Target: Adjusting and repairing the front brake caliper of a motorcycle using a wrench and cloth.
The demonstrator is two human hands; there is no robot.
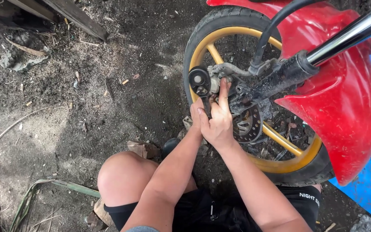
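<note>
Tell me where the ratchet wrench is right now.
In the head view, the ratchet wrench sits left of centre on the brake caliper of the yellow-rimmed front wheel, its handle gripped in the left hand, beside the right hand.

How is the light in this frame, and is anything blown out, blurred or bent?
Head view: soft daylight, sharp at the hands and ratchet; bright glare streaks on the red fender and chrome fork tube; dark shadow under the wheel; wide-angle bending at the edges.

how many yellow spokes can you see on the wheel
2. One yellow spoke runs from the upper left of the yellow rim toward the hub; another yellow spoke runs to the lower right. Others may hide behind the red fender and black fork.
</note>
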